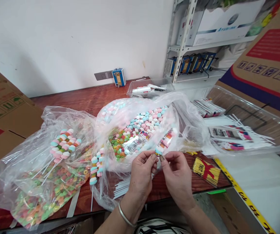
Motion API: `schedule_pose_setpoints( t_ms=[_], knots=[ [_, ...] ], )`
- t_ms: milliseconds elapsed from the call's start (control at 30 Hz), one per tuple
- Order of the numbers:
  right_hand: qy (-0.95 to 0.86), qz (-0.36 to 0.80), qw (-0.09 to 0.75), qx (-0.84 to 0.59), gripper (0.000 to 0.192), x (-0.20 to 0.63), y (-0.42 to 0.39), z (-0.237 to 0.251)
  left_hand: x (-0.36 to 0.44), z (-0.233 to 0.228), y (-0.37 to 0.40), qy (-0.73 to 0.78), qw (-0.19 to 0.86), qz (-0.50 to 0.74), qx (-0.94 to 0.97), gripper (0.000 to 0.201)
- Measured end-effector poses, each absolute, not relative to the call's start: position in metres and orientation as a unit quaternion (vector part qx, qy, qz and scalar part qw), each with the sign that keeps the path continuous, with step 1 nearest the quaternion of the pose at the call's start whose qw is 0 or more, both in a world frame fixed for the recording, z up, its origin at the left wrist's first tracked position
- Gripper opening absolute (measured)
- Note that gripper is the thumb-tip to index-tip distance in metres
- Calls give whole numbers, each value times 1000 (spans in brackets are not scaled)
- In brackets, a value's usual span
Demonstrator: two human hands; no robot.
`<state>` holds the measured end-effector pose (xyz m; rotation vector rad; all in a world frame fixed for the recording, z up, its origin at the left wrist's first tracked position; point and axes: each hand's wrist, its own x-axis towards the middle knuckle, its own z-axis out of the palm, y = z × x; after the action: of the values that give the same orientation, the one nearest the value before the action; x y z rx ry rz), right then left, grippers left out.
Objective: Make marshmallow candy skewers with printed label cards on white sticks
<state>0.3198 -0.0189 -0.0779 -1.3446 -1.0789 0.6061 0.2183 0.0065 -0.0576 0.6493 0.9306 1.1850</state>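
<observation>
My left hand (142,174) and my right hand (177,177) meet at the near end of a wrapped candy skewer (165,141), fingertips pinched on its gathered wrapper. A bit of gold twist tie (157,154) shows between the thumbs. The skewer's printed clear wrapper points away from me, over a large plastic bag (191,120). Inside that bag lie pink, white and blue marshmallows (149,119), gummy rings (117,141) and another printed wrapper (133,144). The stick end of the skewer is mostly hidden by my hands. Near my right hand lies a pack of gold twist ties (206,171).
On the left, unwrapped candy skewers (64,144) rest on a bag of gummy rings (47,198); more skewers (97,165) lie beside it. White sticks (122,188) are by my left wrist. A clear tray (271,130) with wrapped skewers (227,133) stands right, between cardboard boxes (264,74).
</observation>
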Motion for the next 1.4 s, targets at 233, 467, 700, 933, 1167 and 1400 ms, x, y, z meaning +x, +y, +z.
schedule_pose_setpoints(
  t_ms=[233,467,700,933,1167,1400],
  knots=[
    [-423,508,565,-494,29,336,-8,-65,218,-59,5,356,759,484,250,25],
    [-548,349,501,-572,16,340,-10,-52,205,-69,2,464,327,497,656,17],
    [-571,395,497,-521,19,330,-6,-58,207,-60,3,466,544,474,511,19],
    [-560,401,495,-530,18,327,0,-58,209,-58,9,360,682,535,346,13],
    [-505,449,523,-520,20,321,-3,-48,208,-66,7,359,670,535,369,15],
    [-474,607,484,-416,21,331,-7,-39,187,-62,19,319,570,510,559,12]
  ],
)
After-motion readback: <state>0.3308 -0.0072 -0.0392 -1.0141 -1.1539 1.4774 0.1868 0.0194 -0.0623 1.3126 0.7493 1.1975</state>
